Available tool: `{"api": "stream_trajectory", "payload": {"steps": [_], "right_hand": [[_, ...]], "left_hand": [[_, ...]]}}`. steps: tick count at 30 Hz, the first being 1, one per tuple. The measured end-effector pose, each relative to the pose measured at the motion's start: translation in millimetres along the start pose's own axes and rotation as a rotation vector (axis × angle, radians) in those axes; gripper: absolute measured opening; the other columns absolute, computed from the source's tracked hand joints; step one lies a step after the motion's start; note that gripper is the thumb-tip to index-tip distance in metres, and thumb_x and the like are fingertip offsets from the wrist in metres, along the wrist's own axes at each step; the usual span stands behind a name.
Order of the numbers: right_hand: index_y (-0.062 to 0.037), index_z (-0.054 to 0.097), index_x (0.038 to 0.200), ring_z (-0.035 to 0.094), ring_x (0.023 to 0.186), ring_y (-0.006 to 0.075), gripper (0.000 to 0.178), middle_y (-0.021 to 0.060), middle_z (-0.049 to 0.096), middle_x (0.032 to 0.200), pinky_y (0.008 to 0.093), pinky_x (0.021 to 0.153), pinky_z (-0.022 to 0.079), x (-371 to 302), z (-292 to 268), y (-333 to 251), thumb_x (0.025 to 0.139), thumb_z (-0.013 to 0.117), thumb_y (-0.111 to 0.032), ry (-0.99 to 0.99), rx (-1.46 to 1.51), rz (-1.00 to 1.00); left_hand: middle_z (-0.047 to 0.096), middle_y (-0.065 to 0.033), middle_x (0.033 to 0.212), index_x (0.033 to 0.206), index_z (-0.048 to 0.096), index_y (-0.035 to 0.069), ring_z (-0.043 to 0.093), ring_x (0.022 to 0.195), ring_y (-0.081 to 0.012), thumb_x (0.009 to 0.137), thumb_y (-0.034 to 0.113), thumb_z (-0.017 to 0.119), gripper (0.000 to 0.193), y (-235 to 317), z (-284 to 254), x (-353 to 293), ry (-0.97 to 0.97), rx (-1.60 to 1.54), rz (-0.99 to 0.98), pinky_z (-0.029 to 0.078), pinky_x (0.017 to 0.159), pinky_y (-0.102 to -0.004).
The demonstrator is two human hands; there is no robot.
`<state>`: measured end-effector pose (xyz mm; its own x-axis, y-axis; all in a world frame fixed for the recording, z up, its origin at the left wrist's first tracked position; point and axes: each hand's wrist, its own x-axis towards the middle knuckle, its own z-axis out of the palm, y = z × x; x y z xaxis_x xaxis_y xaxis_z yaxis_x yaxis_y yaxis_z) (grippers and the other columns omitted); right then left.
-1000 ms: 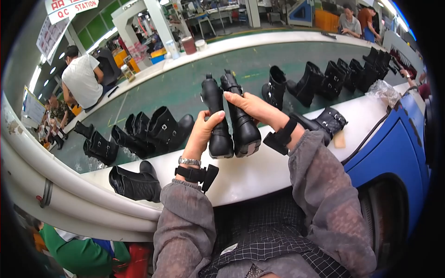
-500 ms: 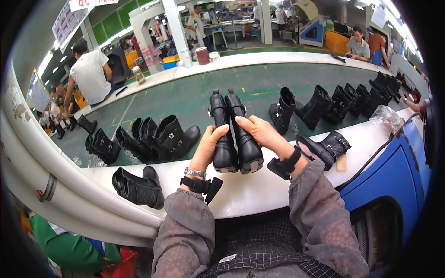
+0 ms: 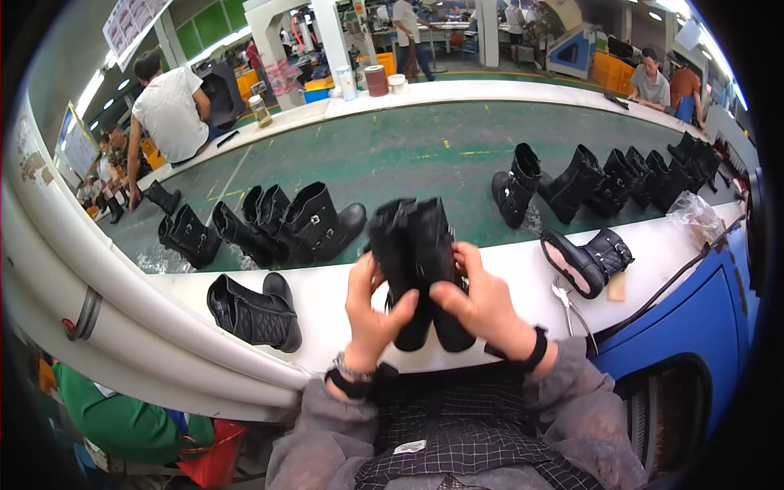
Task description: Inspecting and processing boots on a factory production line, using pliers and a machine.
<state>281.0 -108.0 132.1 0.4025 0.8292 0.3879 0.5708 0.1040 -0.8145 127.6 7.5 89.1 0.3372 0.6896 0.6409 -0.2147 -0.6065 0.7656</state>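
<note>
A pair of black ankle boots (image 3: 429,245) is held side by side above the white bench edge, shafts up and a little blurred by motion. My left hand (image 3: 371,306) grips the left boot from its outer side, thumb across the front. On the other side my right hand (image 3: 486,304) is closed around the right boot, its thumb also lying near the middle. Left of my hands a quilted black boot (image 3: 255,317) lies on the white bench (image 3: 327,286). To the right, another buckled boot (image 3: 590,260) rests on its side, its pale sole showing.
Metal pliers (image 3: 566,300) and a small tan block (image 3: 616,287) lie by the right-hand boot. Clear plastic wrap (image 3: 692,217) is near the blue machine (image 3: 686,302). Several black boots stand along the green belt (image 3: 408,163). White pipes (image 3: 188,343) run at left; people sit beyond.
The boots have come nearer to me and turned: their toes and soles faced me before, and now their shafts stand up. The pliers, hidden earlier by my right arm, now show.
</note>
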Motion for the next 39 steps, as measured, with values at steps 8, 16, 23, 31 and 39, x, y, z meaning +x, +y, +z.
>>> {"api": "stream_trajectory", "payload": {"steps": [8,16,23,31,39], "right_hand": [[0.0044,0.031,0.142,0.046,0.125,0.0486,0.106,0.033,0.037,0.141,0.0447,0.095,0.048,-75,48,10,0.066,0.081,-0.049,0.085,-0.133,-0.293],[0.0049,0.032,0.143,0.038,0.132,0.0481,0.088,0.0341,0.029,0.146,0.0449,0.106,0.038,-86,37,18,0.071,0.077,-0.019,0.023,-0.007,-0.312],[0.0033,0.051,0.124,0.054,0.118,0.0384,0.054,0.0253,0.05,0.134,0.0409,0.101,0.043,-92,6,70,0.076,0.072,-0.013,0.153,-0.063,-0.029],[0.0034,0.063,0.1,0.064,0.094,0.0309,0.026,0.0175,0.065,0.111,0.036,0.082,0.052,-102,1,105,0.077,0.069,-0.009,0.267,0.031,0.097],[0.0013,0.064,0.093,0.065,0.091,0.031,0.019,0.0153,0.068,0.101,0.0362,0.081,0.052,-97,-6,97,0.078,0.067,-0.01,0.274,-0.01,-0.01]], "left_hand": [[0.06,-0.0172,0.121,0.126,0.052,-0.007,0.058,0.113,-0.0275,0.075,0.008,0.066,0.055,57,-6,-96,-0.083,-0.018,-0.031,0.043,0.099,-0.0383],[0.066,-0.0126,0.113,0.117,0.062,-0.001,0.06,0.108,-0.0296,0.075,0.006,0.075,0.044,38,11,-72,-0.107,0.527,0.157,0.043,0.098,-0.0383],[0.068,-0.01,0.095,0.105,0.059,-0.002,0.064,0.088,-0.0161,0.074,0.0,0.076,0.035,37,25,5,0.071,0.036,-0.083,0.05,0.08,-0.0292],[0.066,-0.0051,0.103,0.111,0.059,-0.002,0.061,0.091,-0.014,0.083,-0.004,0.068,0.029,-52,36,119,0.369,-0.01,0.139,0.047,0.086,-0.0278],[0.063,-0.0196,0.111,0.12,0.048,-0.007,0.061,0.1,-0.0327,0.071,0.015,0.082,0.063,-186,28,123,0.542,0.415,-0.217,0.044,0.093,-0.0364]]}}
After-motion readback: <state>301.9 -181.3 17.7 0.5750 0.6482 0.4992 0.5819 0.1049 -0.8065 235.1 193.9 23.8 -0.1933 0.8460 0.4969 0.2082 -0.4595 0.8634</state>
